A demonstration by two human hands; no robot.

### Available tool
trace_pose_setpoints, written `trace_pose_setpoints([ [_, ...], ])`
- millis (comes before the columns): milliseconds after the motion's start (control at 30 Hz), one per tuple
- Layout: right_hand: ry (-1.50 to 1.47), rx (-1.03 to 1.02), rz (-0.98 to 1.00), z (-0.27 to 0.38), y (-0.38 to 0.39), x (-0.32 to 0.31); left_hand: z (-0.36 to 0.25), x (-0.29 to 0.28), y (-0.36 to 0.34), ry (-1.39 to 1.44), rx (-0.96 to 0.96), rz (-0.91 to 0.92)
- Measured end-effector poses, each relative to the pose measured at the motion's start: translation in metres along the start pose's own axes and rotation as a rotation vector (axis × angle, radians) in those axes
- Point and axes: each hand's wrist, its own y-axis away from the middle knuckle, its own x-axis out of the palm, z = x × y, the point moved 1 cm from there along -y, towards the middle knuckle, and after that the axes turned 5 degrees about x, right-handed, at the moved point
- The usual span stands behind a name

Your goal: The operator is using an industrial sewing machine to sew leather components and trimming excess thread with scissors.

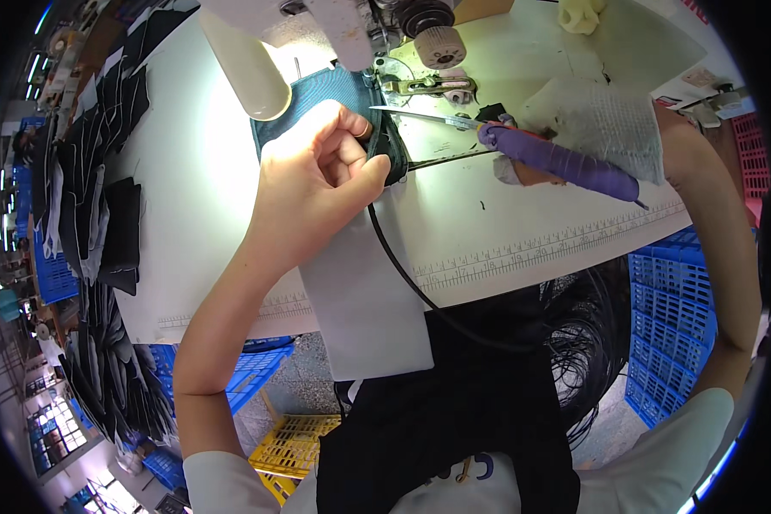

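Observation:
My left hand (321,171) has its fingers curled on a teal fabric piece (304,103) with dark edging, under the sewing machine head (351,34). A black cord (385,248) hangs from the piece over a pale grey fabric strip (360,317). My right hand (574,128), in a pale knitted covering, grips a pointed metal tool with a purple-wrapped handle (557,163). Its thin tip reaches toward the teal piece, in front of the metal presser parts (428,86).
Dark fabric pieces (94,180) pile along the left of the white table (188,197). Blue crates (668,317) stand at right, a yellow crate (291,437) below left. A tangle of black cord (587,343) hangs at the front edge. A cream cylindrical fixture (248,68) juts beside the machine.

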Motion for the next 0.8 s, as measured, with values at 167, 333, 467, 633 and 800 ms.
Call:
trace_pose_setpoints([
  [167,0.041,-0.128,0.007,-0.017,-0.017,0.000,0.005,-0.001,0.000,0.015,0.033,0.029],
  [333,0.248,-0.292,-0.023,0.009,-0.013,0.015,0.012,-0.002,0.000,0.071,0.041,0.036],
  [467,0.192,-0.436,0.068,-0.008,-0.008,0.027,0.009,-0.012,0.003,0.146,0.027,0.061],
  [633,-0.239,-0.094,-0.060,-0.034,0.063,0.035,-0.005,-0.006,0.004,0.386,-0.077,-0.003],
  [800,-0.253,0.069,-0.078,-0.037,0.083,0.047,-0.023,0.011,-0.019,0.398,-0.182,0.116],
])
